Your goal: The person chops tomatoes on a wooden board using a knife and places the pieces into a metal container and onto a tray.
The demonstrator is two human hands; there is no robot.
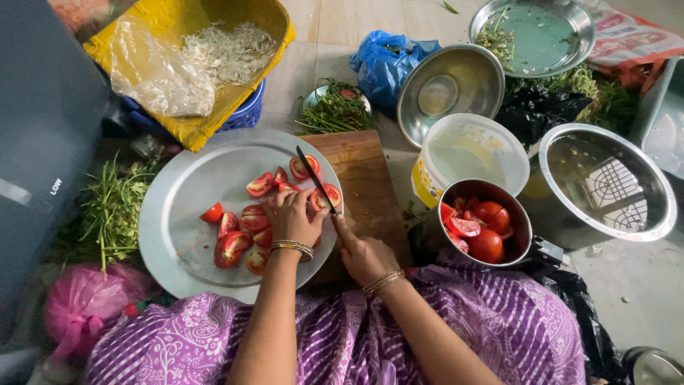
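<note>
The left hand (291, 216) lies palm-down with fingers curled over a tomato piece (322, 199) at the right edge of the wide steel plate (171, 235), pinning it so it cannot roll under the blade, while the right hand (365, 255) is closed around the handle of a knife (315, 180) whose dark blade slants up and away across that piece, the tip pointing toward the far side of the plate. The plate partly overlaps a wooden cutting board (363, 178), so the cut happens right where the two meet and finished wedges (242, 232) gather on the plate's left, clear of the blade. Just beside the right forearm, a steel pot of whole and halved tomatoes (479, 227) sits within easy reach of the knife hand. Farther out on the floor stand a white plastic tub (467, 153), empty steel bowls (449, 85), a bundle of green stems (335, 110), leafy herbs (110, 207) to the left, and a yellow-lined basket of pale shreds (228, 50), all kept in an arc around the seated person
</note>
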